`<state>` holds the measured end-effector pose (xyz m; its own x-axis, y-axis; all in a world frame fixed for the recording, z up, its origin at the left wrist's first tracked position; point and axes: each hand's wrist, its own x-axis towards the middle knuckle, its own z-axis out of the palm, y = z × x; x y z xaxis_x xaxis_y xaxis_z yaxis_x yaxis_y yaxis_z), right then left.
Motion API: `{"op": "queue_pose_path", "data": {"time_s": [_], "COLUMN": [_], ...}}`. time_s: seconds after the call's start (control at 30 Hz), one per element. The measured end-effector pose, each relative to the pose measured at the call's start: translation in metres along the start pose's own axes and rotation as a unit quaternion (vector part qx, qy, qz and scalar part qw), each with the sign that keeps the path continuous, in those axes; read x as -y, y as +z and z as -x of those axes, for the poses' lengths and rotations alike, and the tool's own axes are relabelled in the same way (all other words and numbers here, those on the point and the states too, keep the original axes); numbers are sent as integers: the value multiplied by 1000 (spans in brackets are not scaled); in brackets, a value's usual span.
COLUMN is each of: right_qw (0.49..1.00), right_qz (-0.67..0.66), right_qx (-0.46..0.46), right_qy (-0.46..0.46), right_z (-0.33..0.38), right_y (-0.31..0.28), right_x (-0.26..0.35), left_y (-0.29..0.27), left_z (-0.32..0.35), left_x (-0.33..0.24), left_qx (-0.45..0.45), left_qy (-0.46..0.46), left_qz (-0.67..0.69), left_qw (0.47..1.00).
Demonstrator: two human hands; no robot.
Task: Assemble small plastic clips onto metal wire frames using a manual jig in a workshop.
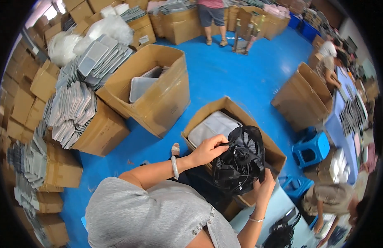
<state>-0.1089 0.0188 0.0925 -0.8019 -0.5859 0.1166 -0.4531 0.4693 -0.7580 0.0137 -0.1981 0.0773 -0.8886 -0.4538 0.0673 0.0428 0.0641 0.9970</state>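
Observation:
My left hand (208,149) pinches the upper rim of a black mesh pouch (240,159) stuffed with coiled black cables. Lower down, my right hand (263,186) grips the pouch's right edge. I hold the pouch above an open cardboard box (208,113) on the blue floor. Inside that box lies a flat grey case (212,127). A pale bangle sits on my left wrist and a thin bracelet on my right.
A bigger open box (158,97) with grey trays stands to the left, stacks of grey cases (73,107) on more boxes beyond. Blue stools (311,149) stand at right near a seated person (329,200). Another person (212,16) stands at the back. A table with more people lines the right side.

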Motion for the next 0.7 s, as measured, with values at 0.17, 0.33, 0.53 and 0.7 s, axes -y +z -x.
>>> {"op": "queue_pose_path", "data": {"time_s": [0.17, 0.33, 0.53, 0.7], "right_qw": [999, 994, 990, 990], "right_qz": [4, -7, -40, -63], "right_qx": [42, 80, 104, 107], "right_qy": [32, 76, 90, 63], "right_z": [-45, -89, -132, -157], "right_y": [79, 150, 198, 210], "right_x": [45, 99, 120, 120], "left_y": [-98, -186, -242, -256], "left_z": [-27, -54, -82, -102], "left_x": [10, 9, 22, 17], "left_qx": [-22, -34, -54, -53], "left_qy": [-26, -72, -95, -105], "left_qz": [-31, -76, -64, -93], "left_qw": [999, 994, 992, 989]}}
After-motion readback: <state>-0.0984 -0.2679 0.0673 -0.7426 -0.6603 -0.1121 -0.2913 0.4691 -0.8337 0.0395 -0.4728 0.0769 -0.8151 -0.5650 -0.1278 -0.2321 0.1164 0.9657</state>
